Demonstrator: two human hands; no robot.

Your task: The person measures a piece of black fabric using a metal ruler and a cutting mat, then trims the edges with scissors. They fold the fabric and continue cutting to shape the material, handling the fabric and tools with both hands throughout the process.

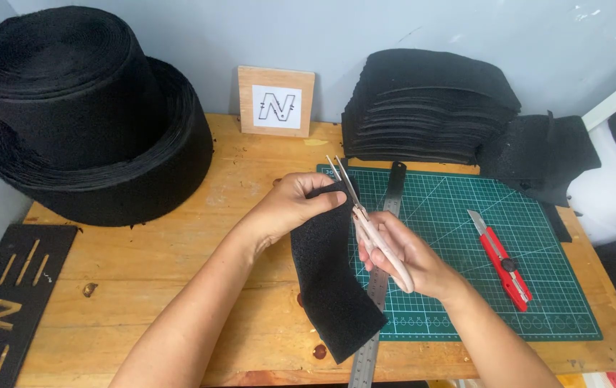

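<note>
Far left, at the table's edge: a black stencil plate (7, 302) with cut-out slots, lying flat; behind it two large rolls of black felt (85, 115), the smaller stacked on the wider, standing on the wooden table (178, 287); a small wooden plaque (276, 101) with a white label leans against the wall beside them.

Centre: left hand (290, 208) closed on the upper end of a black felt strip (329, 273), thumb and fingers pinched over its top edge; strip hangs down and bends toward the table's front edge, its lower end lying over the steel ruler (372, 323); right hand (405, 255) wrapped around the pale pink handles of the scissors (362, 215), fingers closed on them; blades slightly apart, tips pointing up and away, set against the strip's top right edge just beside the left fingers.

Right: green cutting mat (466, 215) under the ruler; red utility knife (502, 262) lying on the mat, blade out, well apart from both hands; stack of cut black felt pieces (430, 108) at the back against the wall.
</note>
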